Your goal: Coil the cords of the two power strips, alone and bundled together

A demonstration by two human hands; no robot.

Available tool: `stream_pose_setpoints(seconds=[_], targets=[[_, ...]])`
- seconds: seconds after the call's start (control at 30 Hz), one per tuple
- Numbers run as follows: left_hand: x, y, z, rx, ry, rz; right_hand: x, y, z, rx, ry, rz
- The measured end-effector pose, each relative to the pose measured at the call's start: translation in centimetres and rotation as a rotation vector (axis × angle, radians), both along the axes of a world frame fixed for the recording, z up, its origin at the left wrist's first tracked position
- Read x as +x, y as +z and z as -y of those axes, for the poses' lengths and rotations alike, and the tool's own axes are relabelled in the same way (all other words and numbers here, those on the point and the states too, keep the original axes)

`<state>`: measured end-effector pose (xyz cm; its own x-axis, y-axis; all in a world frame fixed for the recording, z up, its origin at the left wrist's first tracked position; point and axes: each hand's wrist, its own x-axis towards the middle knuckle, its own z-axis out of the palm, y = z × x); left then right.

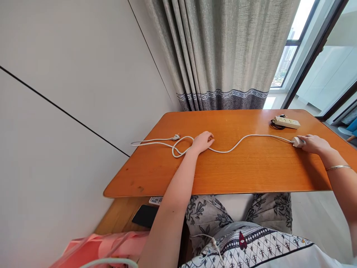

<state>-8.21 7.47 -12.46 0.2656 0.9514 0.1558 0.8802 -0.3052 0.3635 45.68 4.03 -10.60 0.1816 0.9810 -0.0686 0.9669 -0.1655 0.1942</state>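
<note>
We judge the step in hand to be straightening the white cord (259, 134) along the table (240, 171), with our two hands working at separate parts of it. The cord lies over the table from its left side, where it loops near the plug (175, 137), to its right side, where it ends in a white socket block (297, 142).

Our right hand (315, 143) is at the table's right side, its fingers closed together on the outer end of that block; how the fingertips meet underneath we cannot tell. The wrist, with a bracelet (338, 168), sits low, and the forearm comes in from the table's near right.

Our left hand (203, 142) rests around the table's middle, back of the hand up, fingers bent inward and thumb close to them. The cord passes beneath it; whether the fingers pinch it or merely press it down, we cannot tell. The left forearm crosses the table's near edge at a slant.

As we see it, the next move calls for a steady right hold while the left hand works the loops loose towards the table's left end. A power strip (287, 122) lies near the table's far right corner, apart from both hands.
</note>
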Motion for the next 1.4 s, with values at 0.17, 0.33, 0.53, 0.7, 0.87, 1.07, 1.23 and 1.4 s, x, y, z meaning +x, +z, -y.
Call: stream_pose_setpoints(seconds=[0.17, 0.33, 0.53, 0.7, 0.87, 1.07, 1.23, 1.4], targets=[[-3.2, 2.0, -0.3, 0.263, 0.251, 0.250, -1.1, -0.4, -0.6, -0.021, 0.004, -0.034], [-6.6, 1.5, -0.9, 0.112, 0.562, 0.295, -8.0, -0.4, -0.9, 0.260, 0.463, -0.272], [-7.2, 0.3, -1.2, 0.047, 0.604, 0.405, -20.6, -1.8, -0.4, 0.146, 0.919, -0.500], [-7.2, 0.8, -1.7, 0.250, 0.587, 0.680, -27.2, -3.1, 0.0, 0.060, 1.005, -0.526], [-6.8, 1.7, -1.8, 0.408, 0.545, 0.910, -31.3, -3.3, 0.3, 0.075, 0.983, -0.385], [-6.3, 2.3, -0.7, 0.331, 0.353, 0.618, -32.0, -4.0, 0.1, 0.086, 0.848, -0.453], [-2.0, 3.1, 1.3, 0.508, 0.280, 0.162, -31.9, -4.3, -0.1, 0.084, 0.833, -0.630], [4.5, 2.2, 3.1, 0.283, -0.094, 0.125, -32.0, -3.4, -0.1, 0.100, 0.820, -0.649]])
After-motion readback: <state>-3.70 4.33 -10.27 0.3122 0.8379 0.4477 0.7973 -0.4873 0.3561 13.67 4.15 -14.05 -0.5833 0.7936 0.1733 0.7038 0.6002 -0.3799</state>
